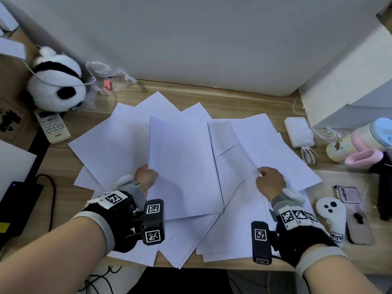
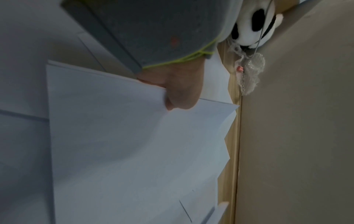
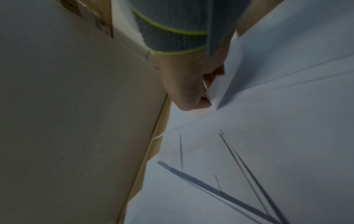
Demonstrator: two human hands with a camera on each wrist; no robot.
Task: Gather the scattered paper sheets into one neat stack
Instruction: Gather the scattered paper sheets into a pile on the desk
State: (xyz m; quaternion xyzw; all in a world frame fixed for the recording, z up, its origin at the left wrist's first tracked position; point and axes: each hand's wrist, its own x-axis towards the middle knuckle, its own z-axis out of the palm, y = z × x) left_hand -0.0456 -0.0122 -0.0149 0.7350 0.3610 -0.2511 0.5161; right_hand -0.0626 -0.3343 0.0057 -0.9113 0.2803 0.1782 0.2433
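Several white paper sheets (image 1: 118,145) lie fanned and overlapping across the wooden desk (image 1: 233,100). My left hand (image 1: 146,177) grips the left edge of a small squared stack of sheets (image 1: 182,166), lifted a little above the pile; in the left wrist view the thumb (image 2: 180,94) lies along the edge of that stack (image 2: 114,136). My right hand (image 1: 269,181) pinches the near corner of a single sheet (image 1: 273,149) on the right side of the pile. The right wrist view shows the fingers (image 3: 187,94) pinching that sheet's (image 3: 249,63) corner.
A plush panda (image 1: 55,81) and a remote control (image 1: 53,126) sit at the back left. On the right lie a white power bank (image 1: 299,132), pastel cups (image 1: 364,141), a pink phone (image 1: 347,194) and a white controller (image 1: 331,213). A wall stands close behind.
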